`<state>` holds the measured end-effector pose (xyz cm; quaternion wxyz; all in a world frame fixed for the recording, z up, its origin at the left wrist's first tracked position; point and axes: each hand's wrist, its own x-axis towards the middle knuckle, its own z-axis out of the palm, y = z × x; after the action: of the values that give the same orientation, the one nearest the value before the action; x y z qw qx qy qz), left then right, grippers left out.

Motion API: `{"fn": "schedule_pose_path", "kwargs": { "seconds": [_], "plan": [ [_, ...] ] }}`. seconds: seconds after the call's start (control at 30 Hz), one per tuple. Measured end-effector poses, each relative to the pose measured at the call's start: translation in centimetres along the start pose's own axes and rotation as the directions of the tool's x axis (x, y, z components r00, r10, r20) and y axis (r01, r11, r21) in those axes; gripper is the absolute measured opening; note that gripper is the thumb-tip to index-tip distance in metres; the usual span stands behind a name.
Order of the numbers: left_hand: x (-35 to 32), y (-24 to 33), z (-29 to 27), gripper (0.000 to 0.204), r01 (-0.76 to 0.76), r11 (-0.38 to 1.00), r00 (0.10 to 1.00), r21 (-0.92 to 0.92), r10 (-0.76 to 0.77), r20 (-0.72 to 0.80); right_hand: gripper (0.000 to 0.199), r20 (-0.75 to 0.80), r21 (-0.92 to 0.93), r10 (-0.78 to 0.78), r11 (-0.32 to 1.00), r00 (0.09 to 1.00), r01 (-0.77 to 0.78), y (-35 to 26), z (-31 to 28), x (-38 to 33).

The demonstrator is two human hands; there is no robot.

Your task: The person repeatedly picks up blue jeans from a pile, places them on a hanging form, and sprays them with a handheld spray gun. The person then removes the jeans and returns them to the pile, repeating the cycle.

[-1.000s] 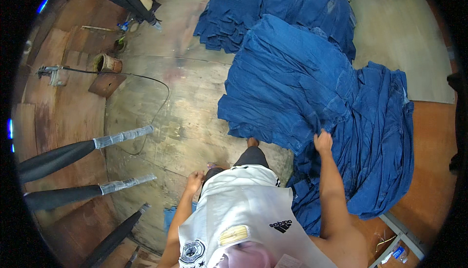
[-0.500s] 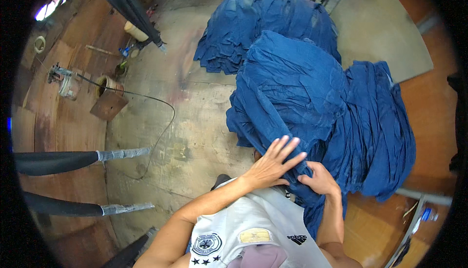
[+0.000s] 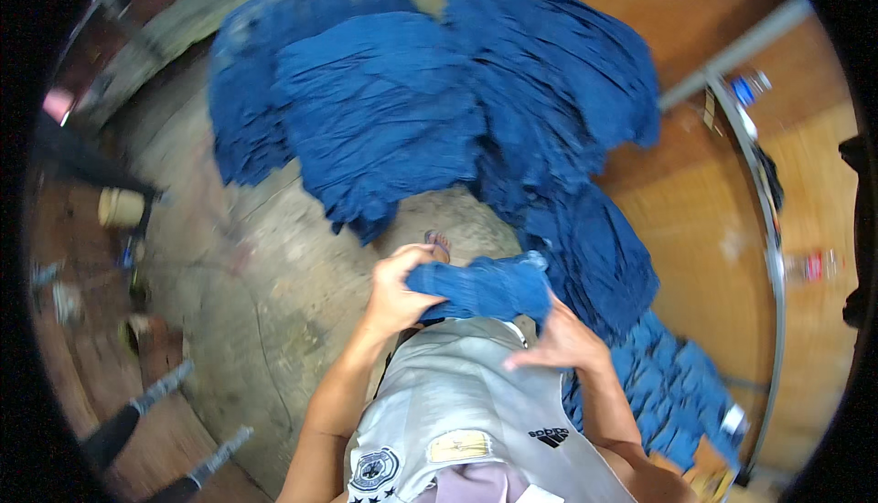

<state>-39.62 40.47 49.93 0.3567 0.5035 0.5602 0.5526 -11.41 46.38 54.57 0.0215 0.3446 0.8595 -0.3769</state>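
Observation:
A folded piece of blue denim cloth (image 3: 489, 289) is held up in front of my waist, between both hands. My left hand (image 3: 399, 289) grips its left end, with the thumb on the near side. My right hand (image 3: 569, 342) is at the right end, its fingers along the edge and partly hidden by the cloth, its thumb stretched out toward me. Beyond the hands, a large heap of blue denim (image 3: 380, 105) lies on the floor. A second denim heap (image 3: 558, 73) adjoins it on the right, and a smaller denim bundle (image 3: 594, 261) lies nearer my right hand.
More crumpled denim (image 3: 663, 389) lies by my right arm, beside a metal-edged wooden panel (image 3: 695, 219). Plastic bottles (image 3: 809, 266) are farther right. At left are wrapped poles (image 3: 165, 386), a cream container (image 3: 121, 208) and a wooden surface (image 3: 64, 366). Bare concrete floor (image 3: 210, 274) shows between.
My view has swung to the right. My hands, close together on the denim beside the heap before, are now apart at the two ends of a folded piece held before my waist.

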Motion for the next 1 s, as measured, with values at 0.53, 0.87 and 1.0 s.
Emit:
{"fn": "schedule_pose_path", "kwargs": {
  "seconds": [0.53, 0.87, 1.0],
  "plan": [
    [-5.1, -25.1, 6.4, 0.048, 0.576, 0.809, 0.817, 0.118, -0.562, -0.132, 0.038, -0.516, 0.459, 0.308, 0.887, 0.799, -0.045, 8.5, -6.3, -5.4],
    [-28.5, -30.8, 11.5, 0.033, 0.916, 0.082, 0.133, 0.393, -0.986, -0.104, 0.022, -0.819, 0.562, 0.536, 0.821, 0.206, 0.097, 28.1, -20.9, -35.6],
    [-30.6, -29.4, 15.2, 0.033, 0.779, 0.377, 0.413, 0.501, -0.91, 0.042, 0.036, -0.778, 0.627, 0.622, 0.777, -0.089, -0.056, 44.8, -15.7, -43.2]
  ]
}}
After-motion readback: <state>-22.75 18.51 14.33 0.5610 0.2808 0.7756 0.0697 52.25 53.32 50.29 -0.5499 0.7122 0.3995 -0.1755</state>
